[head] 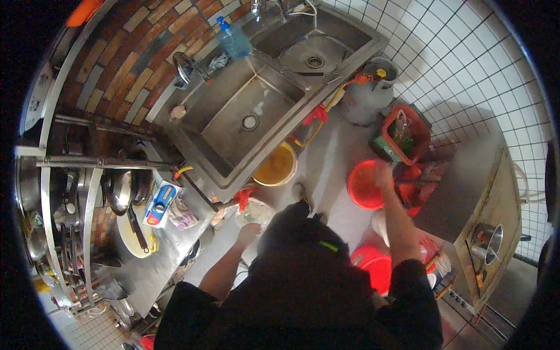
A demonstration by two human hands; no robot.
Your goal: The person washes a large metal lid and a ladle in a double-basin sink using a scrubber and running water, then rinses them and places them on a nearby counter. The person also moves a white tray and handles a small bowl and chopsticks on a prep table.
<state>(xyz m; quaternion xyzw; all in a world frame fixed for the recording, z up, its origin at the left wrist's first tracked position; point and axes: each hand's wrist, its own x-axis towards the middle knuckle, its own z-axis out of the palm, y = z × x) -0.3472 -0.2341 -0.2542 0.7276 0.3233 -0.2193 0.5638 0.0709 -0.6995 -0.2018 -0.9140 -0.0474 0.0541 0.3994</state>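
Observation:
My right hand (383, 176) reaches down over the right rim of a red plastic bucket (364, 187) on the floor; blur hides whether its fingers grip the rim. My left hand (249, 232) hangs low beside a pale container (256, 211) that seems lined with a clear bag. Its fingers are indistinct, and I cannot tell whether they touch the container. Between the two, below the sink edge, sits a white-rimmed bucket (292, 164) with yellow-brown contents. A red-orange basket (415, 148) holding a clear bag of something green stands beyond the red bucket.
A two-basin steel sink (236, 127) runs along the brick wall. At its far end stands a grey bin (365, 103). A steel counter (170, 245) with a white board (131, 236) is on my left; a steel-topped unit (455, 188) is on my right. Another red bucket (378, 267) sits near my right arm.

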